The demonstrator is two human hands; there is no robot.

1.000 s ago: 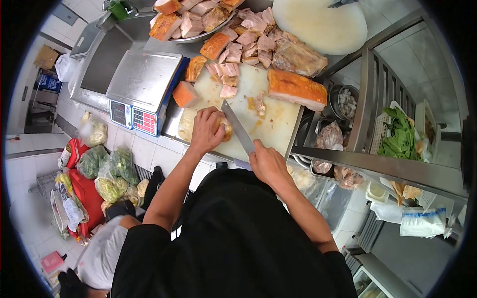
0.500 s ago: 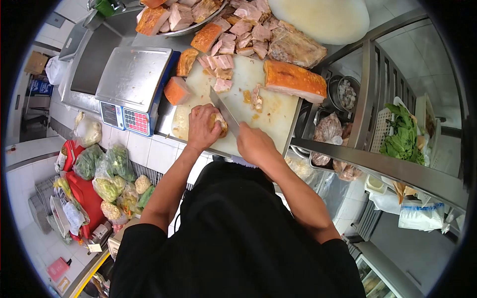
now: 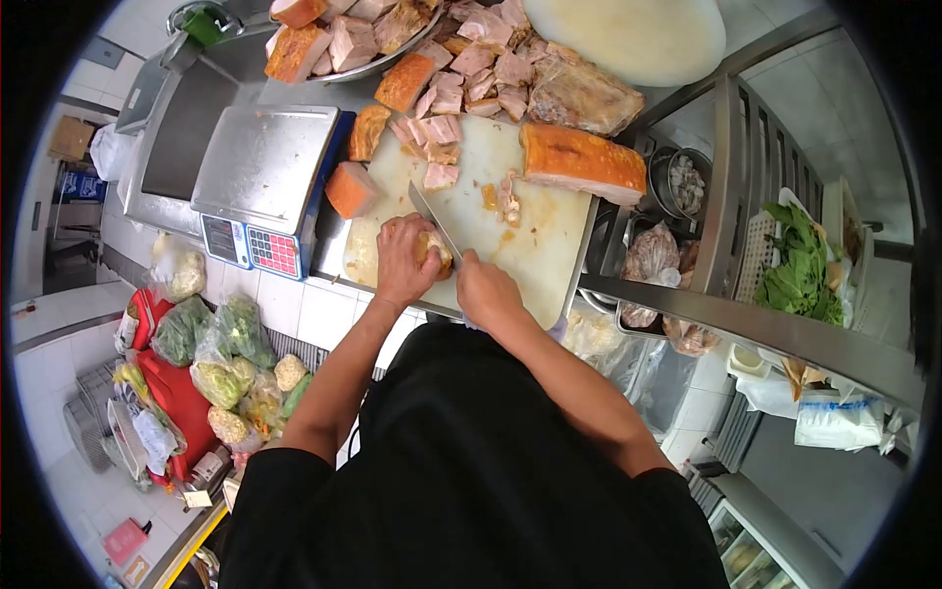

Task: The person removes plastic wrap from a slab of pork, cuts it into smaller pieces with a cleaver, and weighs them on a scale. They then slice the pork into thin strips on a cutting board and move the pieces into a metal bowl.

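My left hand (image 3: 403, 263) is closed over a piece of meat (image 3: 435, 253) near the front left of the pale cutting board (image 3: 549, 245). In my right hand (image 3: 488, 293) is the handle of a knife (image 3: 435, 220); its blade lies along the right side of that piece and points away from me. Just beyond the blade tip are cut meat chunks (image 3: 438, 137). A long slab of meat with orange skin (image 3: 585, 163) rests at the board's back right, and small scraps (image 3: 507, 199) lie mid-board.
Left of the board stands a scale (image 3: 263, 167), with a sink (image 3: 186, 128) behind it. A metal bowl (image 3: 378, 65) of meat is at the back. A metal rack (image 3: 746, 304) runs along the right. Bagged vegetables (image 3: 221, 358) sit lower left.
My right hand and the knife have moved slightly left and toward me, bringing the blade closer to the held piece. My left hand keeps its hold.
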